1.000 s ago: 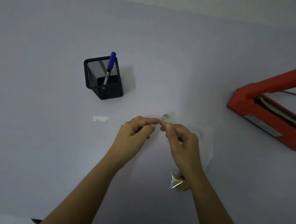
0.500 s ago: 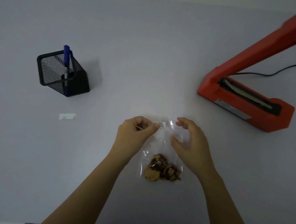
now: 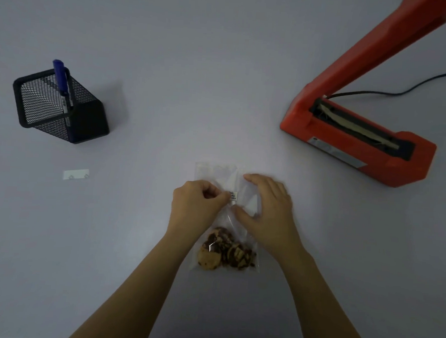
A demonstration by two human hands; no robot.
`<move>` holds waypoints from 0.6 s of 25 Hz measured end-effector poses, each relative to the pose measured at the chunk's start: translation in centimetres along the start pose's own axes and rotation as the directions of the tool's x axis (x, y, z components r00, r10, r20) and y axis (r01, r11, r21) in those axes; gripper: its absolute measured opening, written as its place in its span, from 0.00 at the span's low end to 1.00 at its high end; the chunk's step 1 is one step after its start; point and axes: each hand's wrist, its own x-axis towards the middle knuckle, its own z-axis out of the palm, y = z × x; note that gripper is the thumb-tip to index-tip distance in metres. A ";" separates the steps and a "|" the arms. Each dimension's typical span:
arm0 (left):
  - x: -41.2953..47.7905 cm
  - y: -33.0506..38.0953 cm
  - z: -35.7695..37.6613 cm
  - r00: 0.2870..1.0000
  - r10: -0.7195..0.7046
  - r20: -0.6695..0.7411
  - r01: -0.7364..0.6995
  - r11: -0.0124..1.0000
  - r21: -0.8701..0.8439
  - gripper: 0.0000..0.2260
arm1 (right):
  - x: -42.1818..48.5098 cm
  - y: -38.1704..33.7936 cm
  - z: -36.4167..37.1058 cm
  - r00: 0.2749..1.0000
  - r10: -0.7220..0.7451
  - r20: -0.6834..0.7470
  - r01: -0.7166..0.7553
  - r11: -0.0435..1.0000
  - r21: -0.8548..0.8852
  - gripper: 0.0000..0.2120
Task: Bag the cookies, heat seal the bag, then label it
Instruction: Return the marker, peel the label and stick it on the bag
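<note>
Two-handed: pinching the label in the left hand, pressing the bag flat under the loosely spread right hand, cookies toward the wrists, risking a crooked, wrinkled stick from the bag shifting.

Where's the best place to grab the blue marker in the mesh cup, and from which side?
Pinch the marker by its blue top end, coming from above: only that end stands clear of the cup rim, and the mesh walls close off its lower barrel.
</note>
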 end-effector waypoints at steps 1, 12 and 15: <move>0.0 0.0 0.1 1.000 -0.004 -0.009 0.004 1.000 0.006 0.08 | 0.0 0.1 0.0 1.000 -0.005 -0.007 0.005 1.000 0.003 0.25; -0.5 0.7 0.9 0.996 0.049 -0.080 -0.040 0.993 0.111 0.09 | 0.5 0.3 0.6 0.998 -0.005 -0.070 0.008 0.999 0.036 0.15; -0.7 1.0 1.1 0.994 0.043 -0.099 -0.031 0.992 0.126 0.10 | 0.7 0.2 0.8 0.997 0.007 -0.078 -0.004 0.999 0.039 0.14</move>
